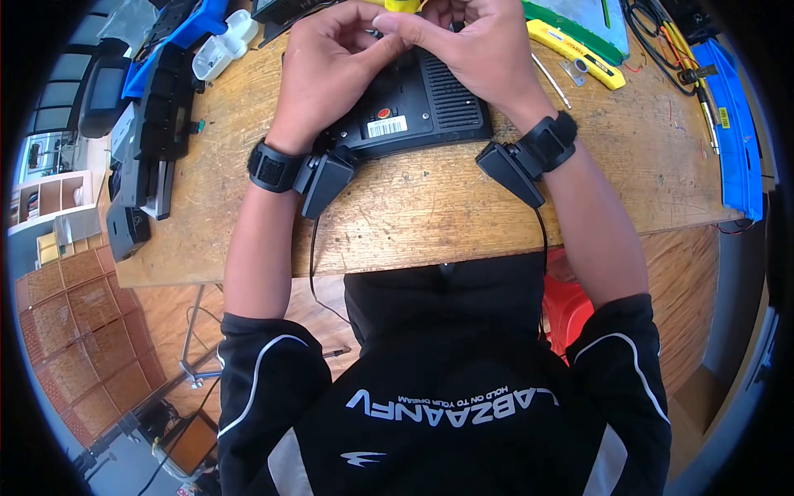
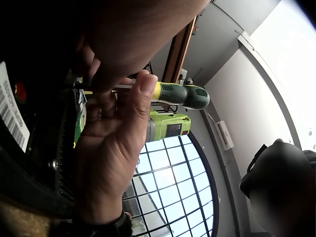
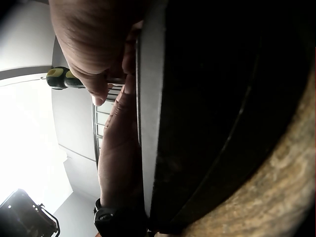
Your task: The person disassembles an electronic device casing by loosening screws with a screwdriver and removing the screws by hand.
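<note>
One dimpled-grip screwdriver [image 2: 183,95] is standing over a ribbed black plastic casing [image 1: 405,103] on scuffed wooden counter [image 1: 430,207]; right hand [image 1: 488,62] is pinching it, left hand [image 1: 327,78] is sitting alongside, its hold impossible to tell.

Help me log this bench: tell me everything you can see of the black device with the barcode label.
The black device has a hard, plastic-looking case. Its upward side carries a white barcode label, a round red-orange sticker, several screws and, to the right, rows of vent slots. It lies on the wooden table. The left grip and right grip hide part of its far side; whether they or the screwdriver touch it cannot be told.
</note>
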Demonstrator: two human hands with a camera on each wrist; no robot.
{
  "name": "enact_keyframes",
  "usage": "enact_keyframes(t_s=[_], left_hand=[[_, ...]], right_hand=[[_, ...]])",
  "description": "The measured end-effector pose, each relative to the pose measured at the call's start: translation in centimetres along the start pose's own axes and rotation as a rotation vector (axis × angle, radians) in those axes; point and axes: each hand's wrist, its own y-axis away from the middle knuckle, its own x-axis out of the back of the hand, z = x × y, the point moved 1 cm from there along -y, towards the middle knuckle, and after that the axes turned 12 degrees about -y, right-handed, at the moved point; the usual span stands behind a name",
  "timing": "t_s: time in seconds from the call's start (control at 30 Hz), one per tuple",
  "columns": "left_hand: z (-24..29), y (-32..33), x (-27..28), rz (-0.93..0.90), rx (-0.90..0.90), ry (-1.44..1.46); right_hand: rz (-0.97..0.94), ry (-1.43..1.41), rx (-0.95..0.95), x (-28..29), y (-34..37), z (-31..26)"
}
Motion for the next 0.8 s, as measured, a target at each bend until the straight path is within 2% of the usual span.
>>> enact_keyframes(t_s=[0.17, 0.23, 0.33, 0.43, 0.5, 0.67, 0.73, 0.77, 0.8], left_hand=[[0.9, 0.3, -0.1, 0.081, 0.035, -0.009], [1.4, 0.2, 0.2, 0.092, -0.141, -0.273], [1.7, 0.1, 0.3, 0.072, -0.246, -0.429], [2.3, 0.2, 0.1, 0.056, -0.268, -0.462], [2.2, 0.2, 0.0, 0.054, -0.267, -0.464], [2.2, 0.1, 0.2, 0.055, -0.325, -0.511], [2.0, 0.3, 0.0, 0.014, -0.044, -0.305], [1.6, 0.2, -0.1, 0.019, -0.047, -0.309], [1.0, -0.1, 0.0, 0.07, -0.013, -0.006]], right_hand=[[-0.007, -0.157, 0.016, -0.1, -0.1, 0.3], [-0.008, -0.243, 0.006, 0.1, -0.1, 0.8], [0.044, -0.292, 0.017, 0.5, -0.4, 1.3], [0.089, -0.254, 0.062, 0.8, -0.6, 1.2], [0.25, -0.257, 0.026, 0.7, -0.7, 0.9], [0.295, -0.367, -0.004, 1.5, -1.1, 2.0], [0.316, -0.36, -0.018, 2.1, -1.2, 2.8], [0.312, -0.362, -0.012, 2.3, -1.1, 3.1], [0.343, -0.362, -0.018, 2.2, -1.2, 3.1]])
